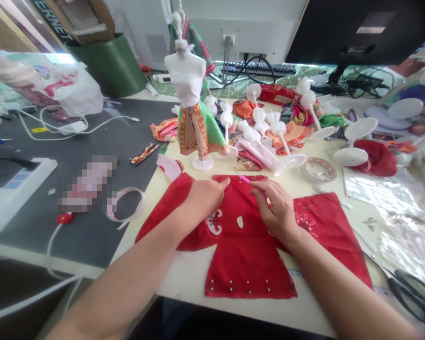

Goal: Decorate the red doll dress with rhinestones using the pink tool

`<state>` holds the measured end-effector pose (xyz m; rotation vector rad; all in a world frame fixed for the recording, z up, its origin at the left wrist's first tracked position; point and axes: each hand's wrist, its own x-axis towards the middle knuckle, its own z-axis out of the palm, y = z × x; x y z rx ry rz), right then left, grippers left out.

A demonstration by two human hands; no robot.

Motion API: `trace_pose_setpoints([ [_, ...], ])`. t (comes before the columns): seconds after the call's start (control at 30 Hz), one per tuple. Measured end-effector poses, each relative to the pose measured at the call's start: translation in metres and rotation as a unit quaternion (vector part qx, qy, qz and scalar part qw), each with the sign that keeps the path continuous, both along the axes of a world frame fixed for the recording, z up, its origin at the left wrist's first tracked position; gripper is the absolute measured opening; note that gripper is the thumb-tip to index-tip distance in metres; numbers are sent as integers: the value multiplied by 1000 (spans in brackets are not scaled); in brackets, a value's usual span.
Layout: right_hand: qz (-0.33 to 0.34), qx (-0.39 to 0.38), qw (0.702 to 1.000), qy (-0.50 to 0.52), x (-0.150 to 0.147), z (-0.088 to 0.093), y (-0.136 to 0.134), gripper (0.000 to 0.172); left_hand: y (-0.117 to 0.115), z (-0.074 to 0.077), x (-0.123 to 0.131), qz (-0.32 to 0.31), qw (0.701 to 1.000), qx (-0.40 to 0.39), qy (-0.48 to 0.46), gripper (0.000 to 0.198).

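A small red garment (248,264) with wide sleeves lies spread flat on the pale table top. It has a neck hole in the middle, white embroidery and a row of small pearl-like beads along the near hem. My left hand (208,196) is closed, its fingers pinched on the garment near its far edge. In my right hand (278,208) is a thin pink pen-like tool (244,179), its tip pointing left over the far edge of the cloth. The exact kind of tool cannot be made out.
A white mannequin (186,78) in a patterned skirt stands behind the garment. Small white doll stands (260,120) and colourful cloth pieces lie beyond. Black-handled scissors (411,293) rest at the right. Tape rolls (318,171) and a dark mat (92,250) are also nearby.
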<state>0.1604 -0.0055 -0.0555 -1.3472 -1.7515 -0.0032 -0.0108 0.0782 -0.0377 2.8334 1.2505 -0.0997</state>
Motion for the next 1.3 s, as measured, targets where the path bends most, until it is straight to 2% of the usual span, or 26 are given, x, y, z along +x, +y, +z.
trace_pose_setpoints([
  [0.17, -1, 4, 1000, 0, 0, 0, -1, 21, 1, -3, 0, 11, 1000, 13, -10, 42],
  [0.5, -6, 17, 1000, -6, 2, 1, 0, 20, 4, -5, -3, 61, 989, 57, -120, 33],
  [0.9, -22, 32, 999, -18, 3, -2, 1, 21, 6, -5, -4, 79, 985, 51, -147, 31],
  [1.3, -44, 60, 997, -13, 8, 0, -2, 20, 9, 0, -6, 106, 982, 1, -159, 33],
])
